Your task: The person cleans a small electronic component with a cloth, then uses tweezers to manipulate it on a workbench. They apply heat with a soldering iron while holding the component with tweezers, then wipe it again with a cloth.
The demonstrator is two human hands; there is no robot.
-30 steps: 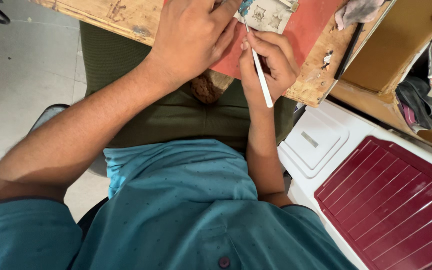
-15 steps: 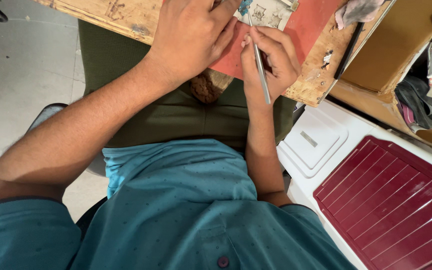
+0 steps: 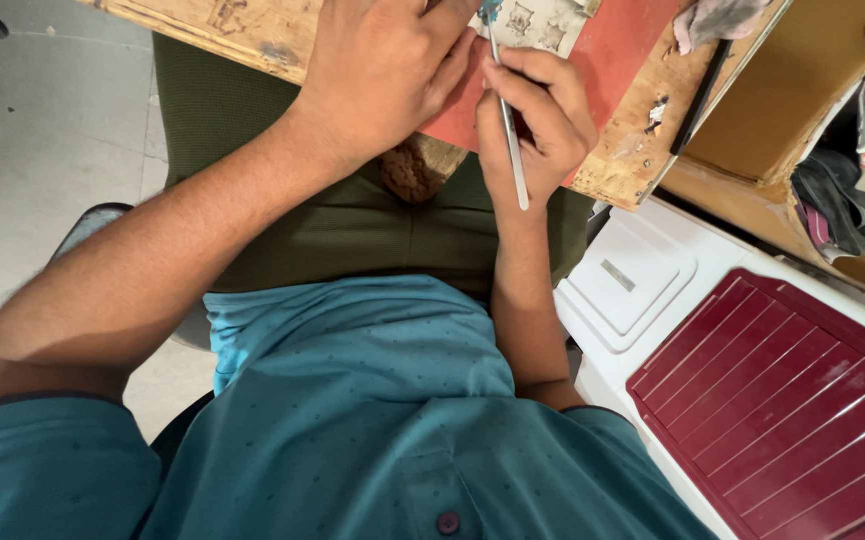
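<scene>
My right hand (image 3: 533, 115) grips a thin white-handled brush (image 3: 510, 130) like a pen, its bluish tip touching a pale sheet with small drawn figures (image 3: 543, 22) at the top edge of view. That sheet lies on a red mat (image 3: 623, 60) on a worn wooden table (image 3: 253, 30). My left hand (image 3: 388, 65) rests flat, palm down, on the mat's left part beside the right hand, pressing it down with nothing in its fingers.
A white appliance with a dark red slatted lid (image 3: 783, 400) stands at the right, close to my right elbow. A wooden shelf (image 3: 773, 110) with cloths and a grey rag (image 3: 718, 15) sits behind it. A pale tiled floor (image 3: 43, 150) lies left.
The brush has swung more upright in my right hand, its tip moving up onto the pale sheet. The left hand has stayed in place.
</scene>
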